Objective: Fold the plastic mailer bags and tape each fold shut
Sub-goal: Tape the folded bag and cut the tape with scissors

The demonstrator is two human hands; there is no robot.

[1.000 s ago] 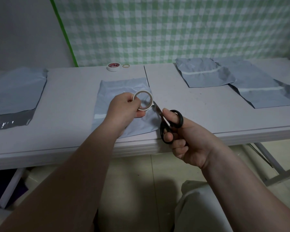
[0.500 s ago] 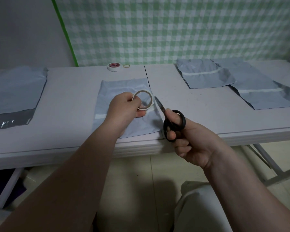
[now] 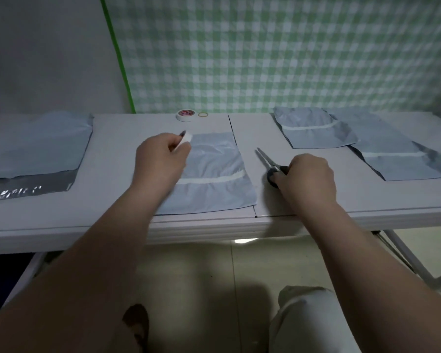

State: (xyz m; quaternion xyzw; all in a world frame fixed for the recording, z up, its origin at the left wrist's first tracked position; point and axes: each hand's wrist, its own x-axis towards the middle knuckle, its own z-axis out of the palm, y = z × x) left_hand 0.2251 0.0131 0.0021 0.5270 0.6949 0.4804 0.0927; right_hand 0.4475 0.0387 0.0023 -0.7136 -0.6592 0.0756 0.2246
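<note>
Hands with tape and scissors flank the mailer.

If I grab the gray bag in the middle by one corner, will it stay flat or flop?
Probably flop: the middle mailer bag looks thin and wrinkled, lying limp on the table. It likely weighs very little for its size. Its smooth plastic may slide easily when pushed; the tape strip might stiffen the fold slightly.
</note>
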